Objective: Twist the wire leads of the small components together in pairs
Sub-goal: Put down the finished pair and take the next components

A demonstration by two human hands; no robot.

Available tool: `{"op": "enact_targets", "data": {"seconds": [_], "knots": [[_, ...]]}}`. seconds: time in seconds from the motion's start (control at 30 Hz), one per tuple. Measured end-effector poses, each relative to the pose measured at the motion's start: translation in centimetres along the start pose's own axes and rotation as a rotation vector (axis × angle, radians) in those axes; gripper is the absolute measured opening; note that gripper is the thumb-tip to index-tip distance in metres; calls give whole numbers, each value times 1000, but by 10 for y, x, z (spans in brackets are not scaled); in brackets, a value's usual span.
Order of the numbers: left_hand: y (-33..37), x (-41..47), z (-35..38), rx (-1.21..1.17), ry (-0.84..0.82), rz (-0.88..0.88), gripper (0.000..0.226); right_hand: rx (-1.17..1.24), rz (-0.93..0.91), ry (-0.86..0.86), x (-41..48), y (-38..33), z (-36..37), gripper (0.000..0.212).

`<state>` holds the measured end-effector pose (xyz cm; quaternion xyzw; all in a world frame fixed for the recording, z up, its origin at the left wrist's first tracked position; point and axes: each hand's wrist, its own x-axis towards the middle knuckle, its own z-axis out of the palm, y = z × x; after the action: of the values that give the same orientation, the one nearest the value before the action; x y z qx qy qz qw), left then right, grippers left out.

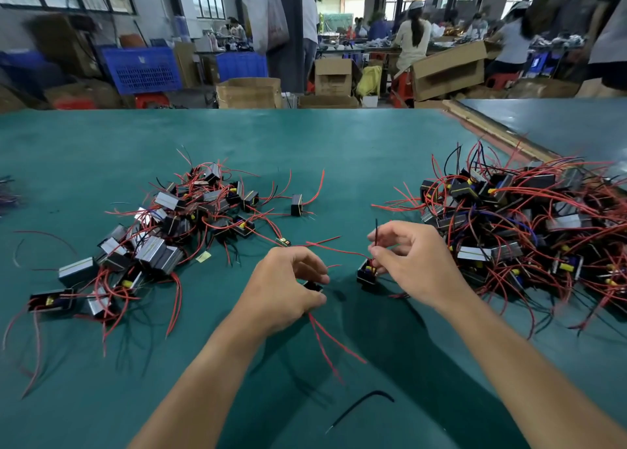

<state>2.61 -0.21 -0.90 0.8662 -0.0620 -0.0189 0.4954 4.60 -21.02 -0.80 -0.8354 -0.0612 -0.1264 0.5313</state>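
Note:
My left hand (288, 287) grips a small black component (312, 286) between thumb and fingers; two red leads (327, 345) trail from under it toward me. My right hand (412, 262) pinches a thin black lead (376, 233) that points upward, just above a second black component (366, 275) with a yellow and blue part, which hangs close over the green table (305, 143). A red lead (334, 249) runs between the two hands. The hands are a short gap apart at the table's middle.
A heap of components with red and black leads (169, 231) lies to the left, a larger tangled heap (529, 231) to the right. One lone component (296, 204) sits beyond the hands. A loose black wire (363, 404) lies near me. Other workers and cardboard boxes stand far behind.

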Motion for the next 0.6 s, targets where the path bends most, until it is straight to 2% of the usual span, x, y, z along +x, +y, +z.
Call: {"op": "enact_targets", "data": {"seconds": [0.1, 0.27, 0.4, 0.47, 0.6], "knots": [[1, 0, -1, 82, -25, 28, 34, 82, 58, 53, 2, 2, 2, 37], [4, -1, 5, 106, 112, 10, 25, 172, 105, 139, 4, 4, 2, 54], [3, -2, 4, 159, 161, 19, 37, -37, 31, -33, 5, 4, -3, 23], [3, -1, 4, 173, 148, 14, 39, -182, -21, -113, 4, 4, -4, 24], [3, -2, 8, 205, 146, -2, 23, -345, -53, -219, 1, 4, -6, 19]]}}
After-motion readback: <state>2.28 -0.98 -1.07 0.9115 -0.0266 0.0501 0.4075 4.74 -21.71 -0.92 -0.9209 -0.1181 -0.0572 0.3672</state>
